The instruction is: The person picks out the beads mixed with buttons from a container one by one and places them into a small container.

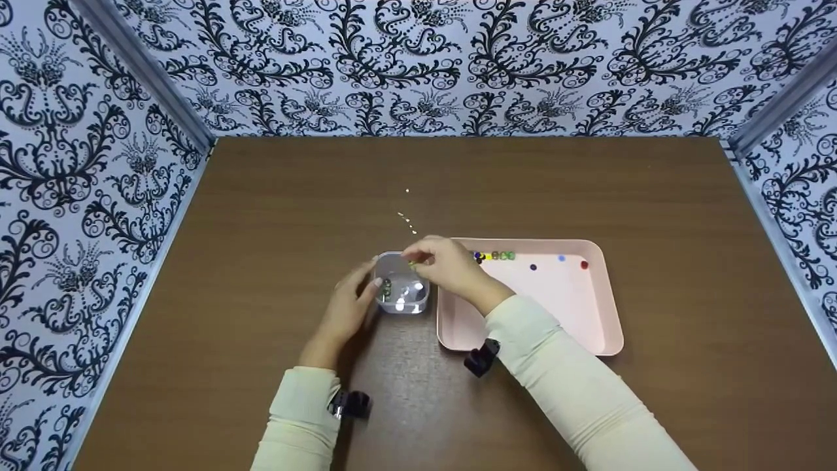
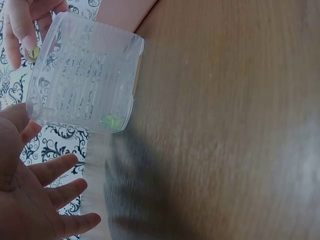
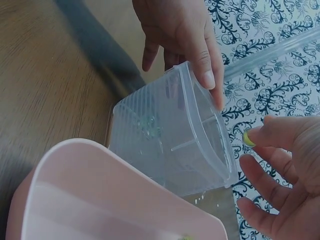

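A clear plastic container stands upright on the table, with several greenish marbles at its bottom. The left hand pinches the container's rim between thumb and index finger, its other fingers spread outside the wall. Just above the opening, the right hand pinches a yellow-green marble between thumb and fingertip. Beside the container is a pink tray. Along its far edge lies a row of several marbles, partly hidden by the right hand; a dark marble, a blue one and a red one lie apart.
A brown wooden table carries everything. Small white specks show beyond the container. Black-and-white patterned panels border the table at the back and both sides. The tray's raised rim stands close to the container's right side.
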`<control>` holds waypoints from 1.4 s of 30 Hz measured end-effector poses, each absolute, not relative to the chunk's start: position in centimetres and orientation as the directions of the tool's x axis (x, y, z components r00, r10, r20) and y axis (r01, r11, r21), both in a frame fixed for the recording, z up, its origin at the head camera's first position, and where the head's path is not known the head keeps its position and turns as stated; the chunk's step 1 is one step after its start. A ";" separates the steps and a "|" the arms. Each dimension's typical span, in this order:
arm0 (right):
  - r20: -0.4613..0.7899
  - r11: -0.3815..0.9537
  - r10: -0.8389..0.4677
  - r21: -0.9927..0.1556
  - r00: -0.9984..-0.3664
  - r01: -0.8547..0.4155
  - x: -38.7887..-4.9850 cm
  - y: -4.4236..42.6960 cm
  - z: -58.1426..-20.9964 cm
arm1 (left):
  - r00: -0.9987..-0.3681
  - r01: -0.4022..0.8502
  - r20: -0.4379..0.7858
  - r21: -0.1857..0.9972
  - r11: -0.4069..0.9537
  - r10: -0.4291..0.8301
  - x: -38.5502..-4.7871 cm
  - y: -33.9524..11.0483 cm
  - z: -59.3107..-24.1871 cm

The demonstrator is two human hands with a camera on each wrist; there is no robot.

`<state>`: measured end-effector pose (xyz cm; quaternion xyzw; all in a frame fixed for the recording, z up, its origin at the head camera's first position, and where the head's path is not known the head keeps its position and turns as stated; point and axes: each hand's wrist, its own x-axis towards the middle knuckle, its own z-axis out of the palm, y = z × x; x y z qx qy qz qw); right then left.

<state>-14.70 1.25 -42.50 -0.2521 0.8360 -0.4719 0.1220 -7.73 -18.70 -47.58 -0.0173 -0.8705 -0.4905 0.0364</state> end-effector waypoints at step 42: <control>0.059 0.486 -0.618 -0.755 -0.784 -0.441 -14.2 -0.4 -42.0 | -1.000 0.003 0.017 0.847 0.532 -0.020 -7.7 -18.5 -47.1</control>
